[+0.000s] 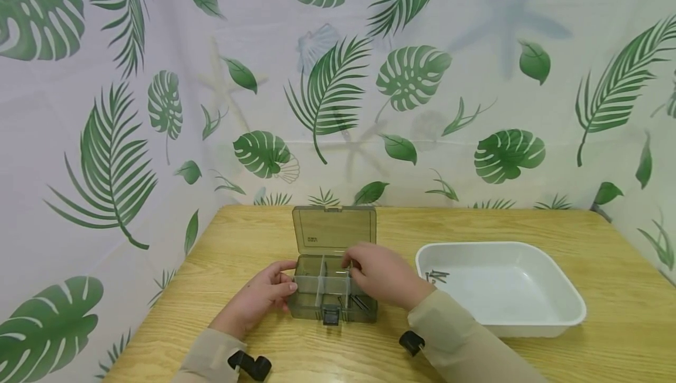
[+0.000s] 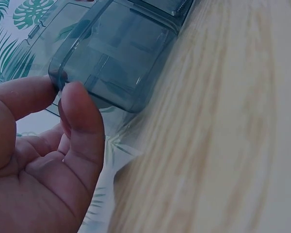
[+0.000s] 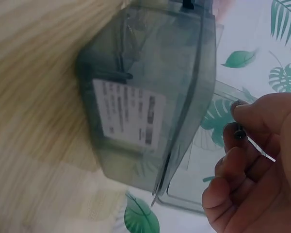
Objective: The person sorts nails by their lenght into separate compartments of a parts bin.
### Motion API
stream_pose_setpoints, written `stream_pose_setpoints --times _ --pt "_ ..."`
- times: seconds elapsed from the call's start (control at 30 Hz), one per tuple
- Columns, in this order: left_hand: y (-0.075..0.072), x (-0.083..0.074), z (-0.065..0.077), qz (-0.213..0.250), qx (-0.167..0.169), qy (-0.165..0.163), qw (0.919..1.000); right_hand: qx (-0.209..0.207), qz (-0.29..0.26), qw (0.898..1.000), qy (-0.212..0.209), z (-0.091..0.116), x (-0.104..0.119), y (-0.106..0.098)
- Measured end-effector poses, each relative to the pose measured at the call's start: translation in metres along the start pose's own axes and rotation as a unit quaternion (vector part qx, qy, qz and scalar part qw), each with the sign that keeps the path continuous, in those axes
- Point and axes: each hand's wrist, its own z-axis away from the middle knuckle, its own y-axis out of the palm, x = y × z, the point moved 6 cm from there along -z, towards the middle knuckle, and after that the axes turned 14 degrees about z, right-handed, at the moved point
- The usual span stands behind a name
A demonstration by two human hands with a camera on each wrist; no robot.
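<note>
A smoky see-through compartment box stands on the table with its lid raised at the back. My left hand grips the box at its left side; thumb and index finger meet at its rim in the left wrist view. My right hand is over the box's right-hand compartments and pinches a small dark screw between thumb and fingers. Several screws lie in the front right part of the box. A printed label shows on the box's side in the right wrist view.
A white plastic tray stands to the right on the wooden table, with several screws at its left end. Leaf-print cloth hangs behind the table. Black straps are on both sleeves.
</note>
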Motion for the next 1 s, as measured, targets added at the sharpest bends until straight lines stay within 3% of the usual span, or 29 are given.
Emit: stream_pose_setpoints --times 0.5,1.0 --pt "-0.002 -0.001 -0.001 -0.006 -0.001 0.0 1.0 0.005 0.005 1.0 -0.003 -0.019 0.017 -0.002" --pt "0.001 -0.002 0.001 -0.012 0.004 0.002 0.9999 0.004 -0.005 1.0 0.026 0.0 -0.005 -0.006"
